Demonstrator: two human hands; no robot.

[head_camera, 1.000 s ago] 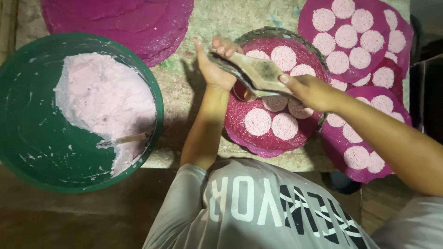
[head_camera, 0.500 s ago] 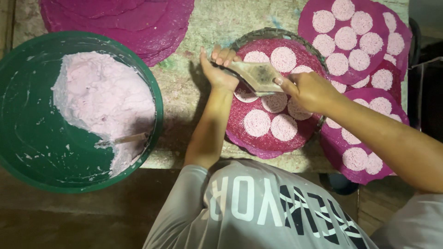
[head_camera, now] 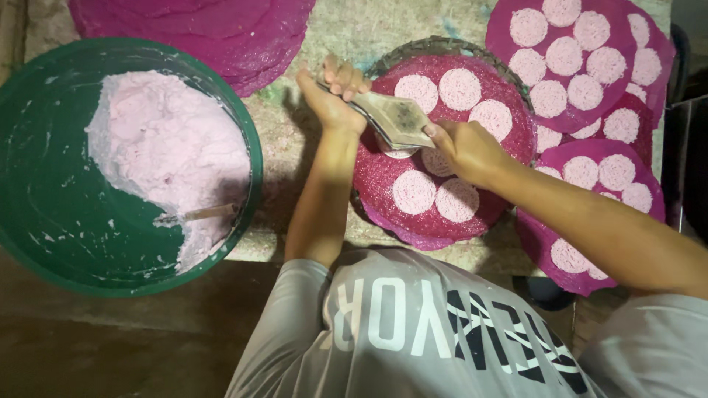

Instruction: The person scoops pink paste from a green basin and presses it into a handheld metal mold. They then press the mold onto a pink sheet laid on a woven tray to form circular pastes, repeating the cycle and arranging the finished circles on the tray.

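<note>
Both hands hold a flat, pale-smeared scraper (head_camera: 398, 118) over a round magenta mat (head_camera: 509, 133) that lies on a woven tray. My left hand (head_camera: 333, 97) grips the scraper's left end. My right hand (head_camera: 466, 149) grips its right end. Under the blade sits a small round mould with pale pink paste (head_camera: 394, 152), mostly hidden. Several pale pink discs (head_camera: 459, 88) lie on the mat around the hands.
A big green basin (head_camera: 44, 221) at the left holds pink paste (head_camera: 173, 155) and a stick-like tool (head_camera: 198, 214). A stack of bare magenta mats (head_camera: 214, 29) lies at the top. Mats covered with discs (head_camera: 582, 66) overlap at the right. A dark object (head_camera: 689, 162) stands at the right edge.
The scraper has shifted slightly over the mould and now covers it more. Both hands stay almost in the same place.
</note>
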